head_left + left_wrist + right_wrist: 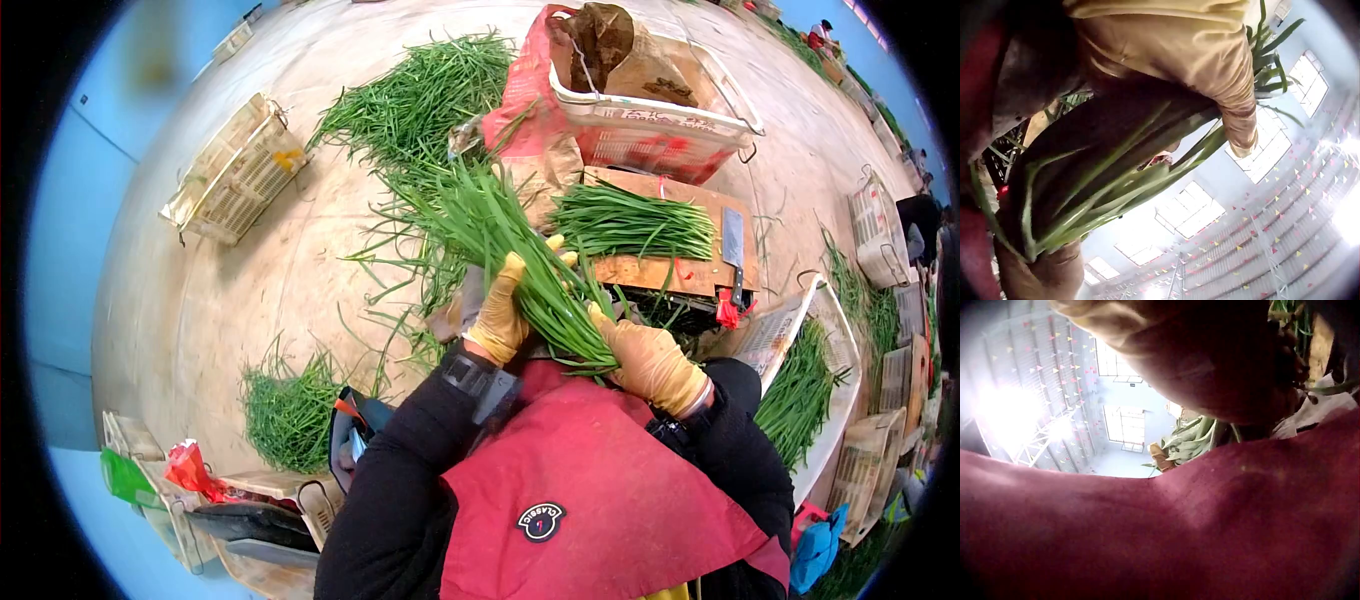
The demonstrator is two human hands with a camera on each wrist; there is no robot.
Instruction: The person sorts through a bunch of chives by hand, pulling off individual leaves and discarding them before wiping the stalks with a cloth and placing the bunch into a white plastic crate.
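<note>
A thick bunch of garlic chives (535, 270) slants across the person's lap, leaf tips pointing away and stem ends near the red apron (590, 470). The left hand (498, 315), in a yellowish glove, grips the bunch around its middle, thumb on the near side and fingertips showing past the far side. At the stem ends, the gloved right hand (650, 362) holds the bunch from the right, its palm side hidden. From below, the left wrist view shows the left glove (1172, 47) over the long green leaves (1129, 194). The right glove (1179, 369) partly covers the stalks (1194, 440) in the right wrist view.
Ahead is a wooden board (630, 270) with a laid bundle (635, 222) and a knife (734, 245). Behind it stands a crate (650, 140). Loose chives (420, 95) heap on the floor. Another crate (240, 165) is left; a chive-filled crate (845, 375) sits right.
</note>
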